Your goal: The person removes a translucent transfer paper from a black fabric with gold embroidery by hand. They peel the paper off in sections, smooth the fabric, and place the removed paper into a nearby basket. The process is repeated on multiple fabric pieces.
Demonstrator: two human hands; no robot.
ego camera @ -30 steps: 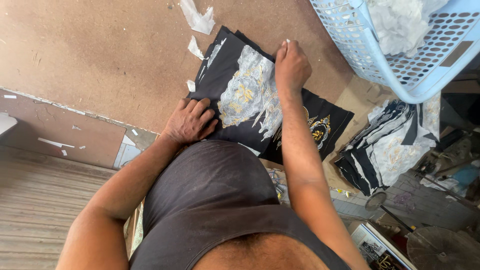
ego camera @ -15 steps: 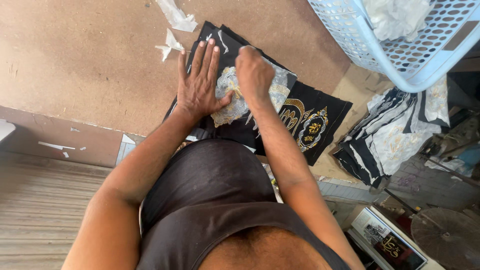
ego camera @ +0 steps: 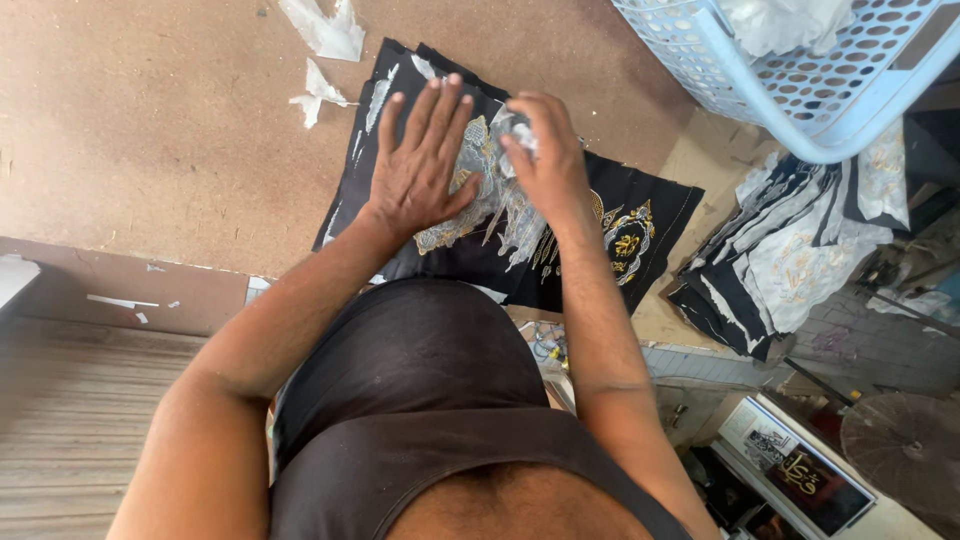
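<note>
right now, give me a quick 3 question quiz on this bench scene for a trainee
1. True or false: the left hand lies flat with fingers spread on the black embroidered cloth.
2. What is the right hand pinching? A) a white scrap of backing on the cloth B) a pair of scissors C) the basket rim
3. Where does the light blue laundry basket sit relative to the hands?

Key
1. True.
2. A, as far as the view shows; the scrap is small and partly hidden by the fingers.
3. At the upper right of the picture, past the right hand, above the stack of black and white cloth pieces.
</note>
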